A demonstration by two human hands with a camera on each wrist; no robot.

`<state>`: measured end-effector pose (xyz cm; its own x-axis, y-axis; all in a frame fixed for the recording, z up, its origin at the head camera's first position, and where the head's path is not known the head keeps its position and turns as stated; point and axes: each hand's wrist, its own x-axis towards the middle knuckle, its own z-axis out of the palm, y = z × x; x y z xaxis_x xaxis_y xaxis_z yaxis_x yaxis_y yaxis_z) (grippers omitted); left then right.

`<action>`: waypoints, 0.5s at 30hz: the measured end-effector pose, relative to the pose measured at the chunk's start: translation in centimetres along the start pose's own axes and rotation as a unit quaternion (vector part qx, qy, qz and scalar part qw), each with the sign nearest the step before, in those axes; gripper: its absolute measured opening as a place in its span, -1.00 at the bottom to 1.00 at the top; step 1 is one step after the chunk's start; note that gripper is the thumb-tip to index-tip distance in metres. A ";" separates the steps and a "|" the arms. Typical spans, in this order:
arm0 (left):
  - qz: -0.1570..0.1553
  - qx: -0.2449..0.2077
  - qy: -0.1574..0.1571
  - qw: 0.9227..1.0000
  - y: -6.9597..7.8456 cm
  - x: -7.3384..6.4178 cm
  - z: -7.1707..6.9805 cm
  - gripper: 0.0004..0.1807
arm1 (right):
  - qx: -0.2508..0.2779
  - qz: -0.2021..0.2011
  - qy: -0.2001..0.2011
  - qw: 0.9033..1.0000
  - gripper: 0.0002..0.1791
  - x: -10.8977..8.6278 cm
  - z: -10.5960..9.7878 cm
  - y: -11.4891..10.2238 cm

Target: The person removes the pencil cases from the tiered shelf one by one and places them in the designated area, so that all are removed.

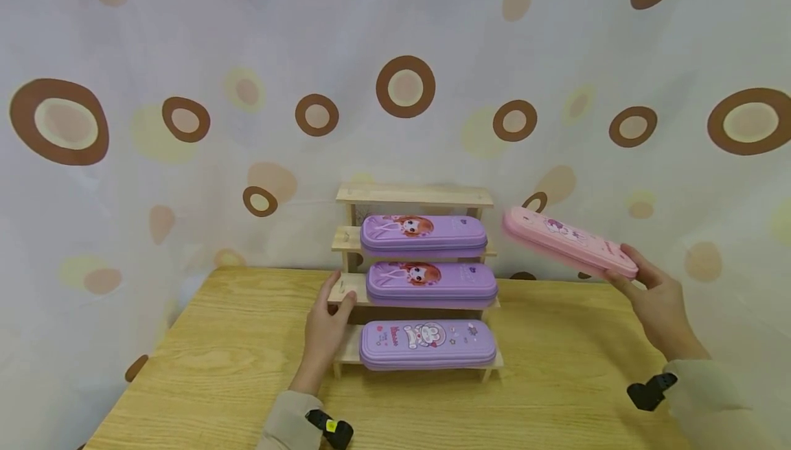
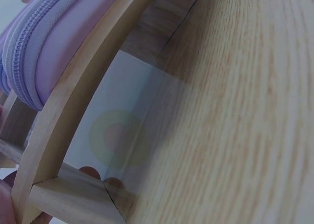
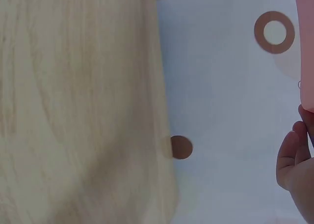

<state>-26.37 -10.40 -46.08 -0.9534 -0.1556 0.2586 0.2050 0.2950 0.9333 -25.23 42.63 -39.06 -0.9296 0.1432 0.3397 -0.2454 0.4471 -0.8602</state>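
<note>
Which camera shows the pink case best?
The head view: it shows the pink case almost whole, printed top visible, one end held by the right hand. The right wrist view catches only a plain pink strip at its edge; the left wrist view shows none of it.

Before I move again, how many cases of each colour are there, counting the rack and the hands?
Purple cases on the wooden rack: 3
Pink case in the right hand: 1
Total: 4
</note>
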 end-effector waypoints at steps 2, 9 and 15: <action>0.000 0.000 0.000 1.000 0.0 0.0 0.0 -0.35 | -0.028 0.011 -0.001 1.000 -0.30 -0.2 -0.1 0.6; -0.002 0.003 0.001 1.000 0.0 0.1 0.0 -0.34 | -0.040 0.051 -0.003 0.998 -0.27 -0.8 0.0 3.1; -0.012 0.002 0.002 1.000 0.1 -0.1 -0.1 -0.35 | -0.066 0.062 -0.025 0.996 -0.25 -1.3 0.5 4.4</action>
<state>-26.20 -10.41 -46.00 -0.9574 -0.1660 0.2362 0.1805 0.2943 0.9385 -25.28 44.03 -43.46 -0.9641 0.1612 0.2112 -0.0927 0.5410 -0.8359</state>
